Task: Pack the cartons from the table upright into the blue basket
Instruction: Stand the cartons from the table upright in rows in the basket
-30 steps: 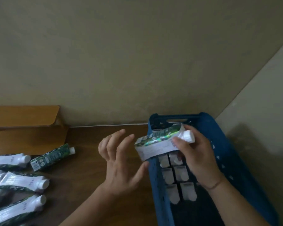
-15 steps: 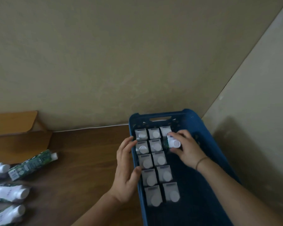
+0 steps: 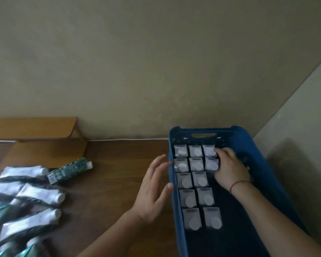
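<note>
The blue basket (image 3: 232, 131) stands at the right of the brown table (image 3: 111, 175). Several cartons stand upright in it, white caps up, in rows along its left side. My right hand (image 3: 230, 169) is inside the basket, wrapped against the right side of an upright carton (image 3: 211, 165) in the third column, second row. My left hand (image 3: 154, 190) is open with fingers spread, and its fingertips touch the basket's left rim. Several more cartons lie flat at the left, among them a green one (image 3: 69, 169) and a white-faced one (image 3: 40, 193).
A light wooden shelf piece (image 3: 32, 127) sits at the back left against the beige wall. A second wall runs close along the basket's right side. The near and right parts of the basket floor (image 3: 235, 219) are dark and hold no cartons.
My right hand carried a carton over the basket and lowered it upright into the third column. My left hand let go of that carton and shifted to the basket's left rim.
</note>
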Motion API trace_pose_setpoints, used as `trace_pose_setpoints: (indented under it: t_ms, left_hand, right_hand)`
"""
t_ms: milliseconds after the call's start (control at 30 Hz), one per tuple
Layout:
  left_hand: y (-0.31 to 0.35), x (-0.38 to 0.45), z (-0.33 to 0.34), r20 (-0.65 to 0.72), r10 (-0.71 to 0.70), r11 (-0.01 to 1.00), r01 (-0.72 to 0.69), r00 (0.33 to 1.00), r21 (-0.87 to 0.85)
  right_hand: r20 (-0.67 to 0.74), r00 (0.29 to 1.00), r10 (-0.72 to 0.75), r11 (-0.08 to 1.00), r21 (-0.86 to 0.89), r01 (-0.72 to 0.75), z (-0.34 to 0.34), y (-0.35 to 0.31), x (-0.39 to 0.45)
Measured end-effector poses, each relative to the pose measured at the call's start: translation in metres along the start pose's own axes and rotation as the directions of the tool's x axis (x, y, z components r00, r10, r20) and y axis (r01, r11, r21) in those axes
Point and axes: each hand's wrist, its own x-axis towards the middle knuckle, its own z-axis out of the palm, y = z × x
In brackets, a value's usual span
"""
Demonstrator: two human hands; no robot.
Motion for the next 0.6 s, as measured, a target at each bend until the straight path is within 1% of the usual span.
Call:
trace_pose_setpoints:
  t_ms: [33,67,133,200,233,300,367,433,500,533,600]
  left_hand:
    - [-0.007,-0.006,-0.009,0.008,-0.052,0.996,0.051,0.999,0.079]
    - [-0.017,-0.012,-0.02,0.002,-0.107,0.978,0.105,0.994,0.183]
    - [-0.041,-0.025,-0.044,-0.025,-0.203,0.893,0.196,0.979,0.406]
    - [-0.065,-0.042,-0.073,-0.061,-0.289,0.8,0.276,0.955,0.533]
    - [-0.076,-0.052,-0.088,-0.084,-0.321,0.759,0.309,0.943,0.572]
    - [-0.094,-0.074,-0.119,-0.144,-0.348,0.671,0.353,0.926,0.652]
    - [-0.107,-0.094,-0.147,-0.218,-0.347,0.62,0.397,0.912,0.677]
    - [-0.115,-0.11,-0.17,-0.288,-0.329,0.634,0.436,0.899,0.639]
    - [-0.123,-0.123,-0.188,-0.345,-0.297,0.655,0.453,0.89,0.604]
    - [-0.127,-0.128,-0.195,-0.36,-0.293,0.669,0.459,0.886,0.584]
    - [-0.13,-0.133,-0.204,-0.367,-0.274,0.699,0.446,0.889,0.559]
  right_hand:
    - [-0.065,0.998,-0.025,1.0,-0.019,0.024,-0.008,-0.014,-0.002]
    - [-0.118,0.991,-0.062,0.998,0.012,0.064,-0.015,-0.031,-0.005]
    - [-0.215,0.959,-0.186,0.974,0.088,0.209,-0.025,-0.069,-0.011]
    - [-0.292,0.892,-0.346,0.921,0.076,0.383,-0.03,-0.111,-0.019]
    - [-0.299,0.856,-0.421,0.886,0.068,0.459,-0.031,-0.133,-0.025]
    - [-0.221,0.805,-0.55,0.816,0.065,0.575,-0.024,-0.175,-0.037]
    - [-0.049,0.77,-0.636,0.77,0.018,0.638,-0.004,-0.217,-0.046]
    - [0.169,0.771,-0.614,0.775,-0.057,0.63,0.025,-0.255,-0.045]
    - [0.322,0.78,-0.537,0.794,-0.121,0.596,0.059,-0.287,-0.035]
    - [0.364,0.782,-0.506,0.802,-0.135,0.582,0.077,-0.302,-0.028]
    - [0.399,0.777,-0.487,0.812,-0.12,0.571,0.11,-0.323,-0.012]
